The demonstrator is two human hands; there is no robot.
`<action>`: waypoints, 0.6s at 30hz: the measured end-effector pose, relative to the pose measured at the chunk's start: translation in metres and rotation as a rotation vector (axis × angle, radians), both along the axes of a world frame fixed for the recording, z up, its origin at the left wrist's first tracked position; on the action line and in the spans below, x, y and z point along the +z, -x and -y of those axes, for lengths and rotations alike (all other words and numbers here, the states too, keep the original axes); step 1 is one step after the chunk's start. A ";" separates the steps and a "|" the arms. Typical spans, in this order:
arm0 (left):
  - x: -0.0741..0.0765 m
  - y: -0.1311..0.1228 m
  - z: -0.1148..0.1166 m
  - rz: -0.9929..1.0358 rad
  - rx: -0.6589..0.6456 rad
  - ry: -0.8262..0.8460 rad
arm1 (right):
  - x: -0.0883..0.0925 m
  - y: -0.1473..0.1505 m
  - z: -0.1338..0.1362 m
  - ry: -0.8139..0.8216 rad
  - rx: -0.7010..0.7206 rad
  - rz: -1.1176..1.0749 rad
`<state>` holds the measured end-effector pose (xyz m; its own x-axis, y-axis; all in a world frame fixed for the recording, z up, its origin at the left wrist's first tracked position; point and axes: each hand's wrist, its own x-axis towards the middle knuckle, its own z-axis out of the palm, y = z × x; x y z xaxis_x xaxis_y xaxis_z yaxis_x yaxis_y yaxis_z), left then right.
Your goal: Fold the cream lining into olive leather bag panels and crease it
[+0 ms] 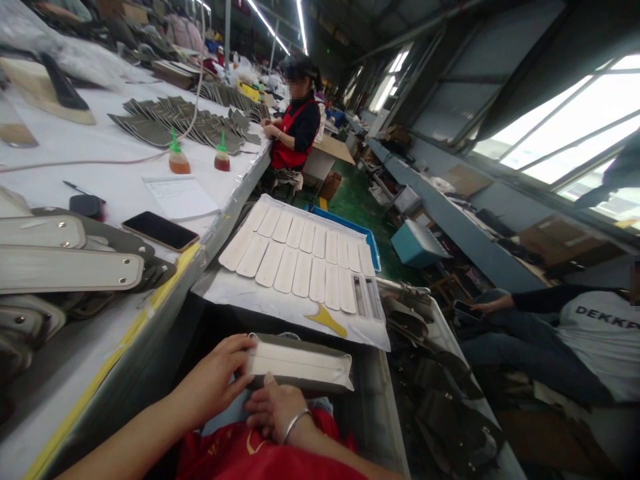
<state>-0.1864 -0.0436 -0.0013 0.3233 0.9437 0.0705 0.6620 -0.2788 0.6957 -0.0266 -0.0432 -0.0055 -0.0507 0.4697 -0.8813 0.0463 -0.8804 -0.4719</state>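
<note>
My left hand (217,377) grips the left end of a long pale strap piece (300,363) with a grey backing, held level over my lap. My right hand (273,407), wearing a silver bangle, presses its fingers against the piece's lower edge from beneath. Just beyond lies a white board (235,290) covered with several cream strips (295,257) laid side by side. A yellow scraper (327,321) rests on that board's near edge.
A white worktable (100,193) on my left carries a black phone (160,230), a paper sheet (180,197), two glue bottles (179,160), grey cut pieces and stacked straps (65,267). A person in a red apron (293,137) works further along. Another person sits at right. Blue bins (417,243) stand ahead.
</note>
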 end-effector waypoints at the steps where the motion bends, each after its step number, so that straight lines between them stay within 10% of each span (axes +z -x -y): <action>1: 0.000 0.003 0.000 0.003 -0.011 0.009 | 0.001 0.002 0.000 0.000 0.001 -0.005; 18: -0.006 0.006 -0.004 -0.017 -0.003 -0.093 | -0.016 0.034 -0.002 -0.129 0.172 -0.071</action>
<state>-0.1928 -0.0392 -0.0069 0.3280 0.9323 0.1522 0.6727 -0.3436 0.6552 -0.0607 -0.0417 -0.0220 -0.1993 0.5577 -0.8057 0.1531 -0.7944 -0.5878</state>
